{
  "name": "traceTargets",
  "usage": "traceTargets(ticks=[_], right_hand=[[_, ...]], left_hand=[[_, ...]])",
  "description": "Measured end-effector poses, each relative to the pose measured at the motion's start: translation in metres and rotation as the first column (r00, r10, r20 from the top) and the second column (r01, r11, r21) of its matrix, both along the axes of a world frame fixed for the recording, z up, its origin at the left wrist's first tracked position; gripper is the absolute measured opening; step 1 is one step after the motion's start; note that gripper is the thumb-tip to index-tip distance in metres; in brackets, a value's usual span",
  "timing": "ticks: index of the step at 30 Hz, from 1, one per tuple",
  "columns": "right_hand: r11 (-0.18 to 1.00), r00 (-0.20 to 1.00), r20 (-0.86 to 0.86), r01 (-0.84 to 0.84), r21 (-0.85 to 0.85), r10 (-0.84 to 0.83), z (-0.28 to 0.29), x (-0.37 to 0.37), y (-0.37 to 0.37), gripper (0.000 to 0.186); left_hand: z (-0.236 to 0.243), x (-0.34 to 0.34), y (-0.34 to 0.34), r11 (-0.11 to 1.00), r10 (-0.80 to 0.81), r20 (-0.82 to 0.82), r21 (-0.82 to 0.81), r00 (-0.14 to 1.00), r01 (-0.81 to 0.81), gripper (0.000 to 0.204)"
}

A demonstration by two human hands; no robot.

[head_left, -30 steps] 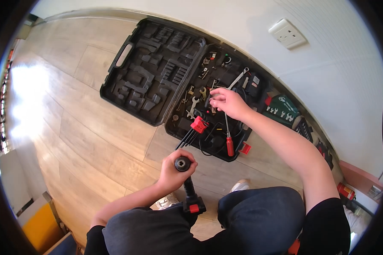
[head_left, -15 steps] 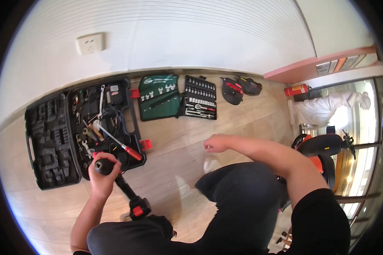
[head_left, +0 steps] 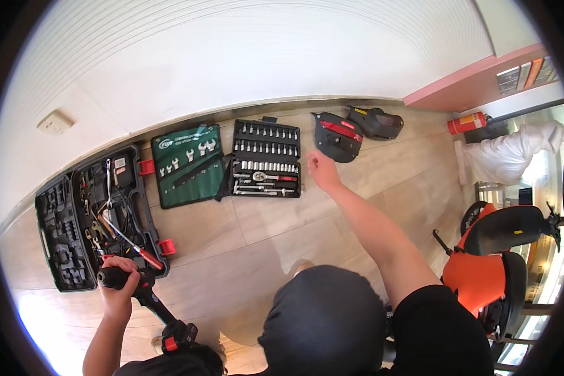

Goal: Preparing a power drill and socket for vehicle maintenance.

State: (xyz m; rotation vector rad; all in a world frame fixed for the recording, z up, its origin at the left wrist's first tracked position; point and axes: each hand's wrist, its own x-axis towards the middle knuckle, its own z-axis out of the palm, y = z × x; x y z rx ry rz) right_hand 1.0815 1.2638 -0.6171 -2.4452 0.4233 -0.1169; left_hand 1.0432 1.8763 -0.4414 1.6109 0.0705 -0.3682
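Observation:
My left hand (head_left: 119, 291) is closed around the front of a black cordless drill (head_left: 156, 304) with a red-marked battery, at the lower left beside the open tool case (head_left: 66, 257). That case holds loose tools and a red-handled screwdriver (head_left: 149, 258). My right hand (head_left: 323, 172) stretches out with loosely bent fingers and nothing visible in them. It is just right of an open socket set (head_left: 266, 155) and below a black, red-striped part (head_left: 335, 147); whether it touches either is unclear. A green pouch of wrenches (head_left: 185, 178) lies between the two cases.
A second black part (head_left: 376, 125) lies along the wall (head_left: 244, 56). A red fire extinguisher (head_left: 464, 123) and a white statue (head_left: 507, 153) are at the right. An orange and black scooter (head_left: 473, 279) stands at lower right. My knee (head_left: 323, 319) fills the lower middle.
My view has turned rightward, bringing the scooter and statue into sight. My right hand has left the tool case and reached right, past the socket set. My left hand still holds the drill.

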Motion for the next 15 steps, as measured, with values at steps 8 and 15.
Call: traceTargets(ticks=[8,15], right_hand=[[0.866,0.864,0.059,-0.500,-0.009,0.500,0.005,0.065,-0.033,0.013],[0.728,0.754,-0.157,-0.657,-0.197,0.638,0.015,0.085,-0.043,0.017]], left_hand=[[0.061,0.052,-0.065,0.977,-0.114,0.036,0.186,0.993,0.105,0.028],[0.058,0.076,-0.144,0.960,-0.274,0.030,0.073,0.961,0.271,0.027]])
